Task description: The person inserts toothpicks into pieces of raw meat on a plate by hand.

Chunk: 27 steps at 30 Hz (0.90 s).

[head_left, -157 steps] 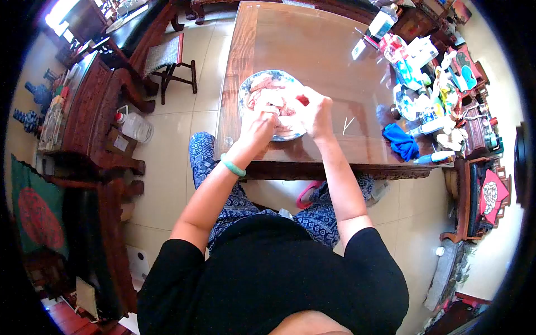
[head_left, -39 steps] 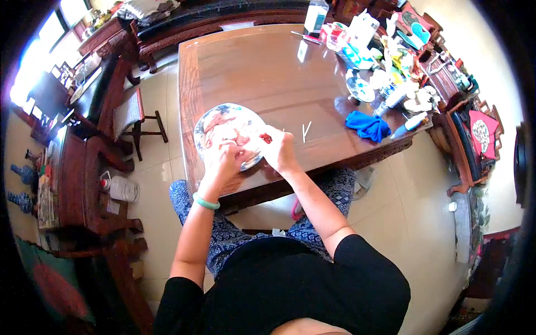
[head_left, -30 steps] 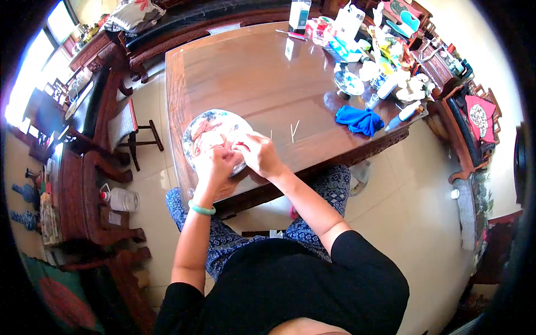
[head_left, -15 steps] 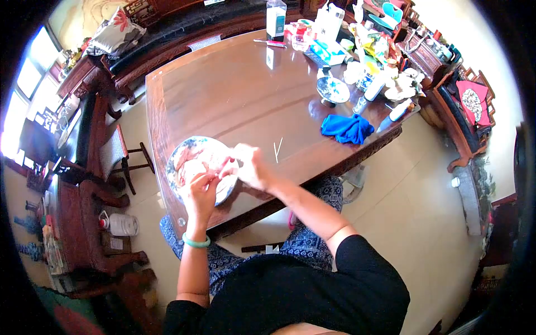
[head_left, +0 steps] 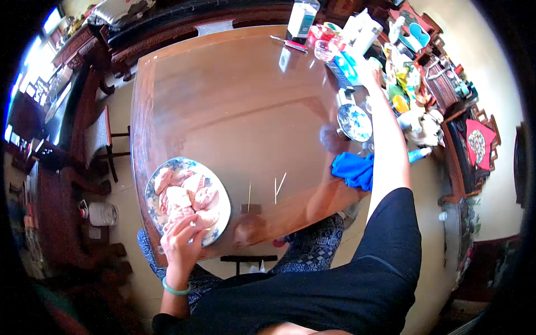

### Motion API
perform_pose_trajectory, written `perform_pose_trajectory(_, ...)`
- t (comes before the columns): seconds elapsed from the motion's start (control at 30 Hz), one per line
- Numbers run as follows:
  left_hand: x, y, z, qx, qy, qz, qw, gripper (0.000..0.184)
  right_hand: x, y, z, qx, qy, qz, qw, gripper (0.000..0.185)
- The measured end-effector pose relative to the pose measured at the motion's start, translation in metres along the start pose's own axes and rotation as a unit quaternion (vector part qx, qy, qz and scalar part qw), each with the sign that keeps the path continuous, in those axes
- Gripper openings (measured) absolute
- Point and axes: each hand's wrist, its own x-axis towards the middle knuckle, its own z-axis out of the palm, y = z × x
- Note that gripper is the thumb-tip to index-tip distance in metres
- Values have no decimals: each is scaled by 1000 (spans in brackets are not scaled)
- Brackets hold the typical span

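Observation:
A blue-and-white plate [head_left: 222, 215] holds several pale pink pieces of raw meat [head_left: 178, 198], possibly chicken. My left hand [head_left: 181, 240], a green bangle on its wrist, is over the plate's near edge. Its fingers are bent together against the nearest meat; whether they grip a piece is hidden. My right arm is stretched to the table's far right. There my right hand [head_left: 368, 72] is beside the blue tissue box [head_left: 347, 67] and a small green-topped container [head_left: 375, 62]. Glare hides its fingers. Thin toothpick-like sticks lie on the table: a single stick [head_left: 249, 196] and a V-shaped pair [head_left: 279, 188].
A blue cloth [head_left: 353, 170] lies at the right edge, below a blue-and-white footed dish [head_left: 355, 123]. A large bottle [head_left: 302, 21], a red pen-like object [head_left: 295, 46] and cluttered bags [head_left: 410, 81] occupy the far right. A stool [head_left: 99, 134] stands left of the table [head_left: 223, 100].
My right hand has left the plate and reached to the far right. My left hand stays at the meat. A third stick now lies between the plate and the pair. The view has shifted.

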Motion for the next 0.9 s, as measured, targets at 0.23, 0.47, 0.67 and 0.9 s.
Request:
perform_pose_trajectory(0.23, 5, -9, 4, 11, -45, -13, 999, 13, 37, 59, 40, -12, 3, -64, 998, 30)
perform_pose_trajectory(0.47, 20, -17, -6, -11, -108, 104, 989, 22, 57, -16, -86, 134, 264, -38, 954, 36)
perform_pose_trajectory(0.67, 19, -22, -1, -40, -105, 26, 993, 13, -53, -188, -192, 445, 53, -111, 887, 50)
perform_pose_trajectory(0.9, 19, -23, -11, -112, -54, -89, 988, 25, -220, -355, -241, 519, -98, -76, 846, 69)
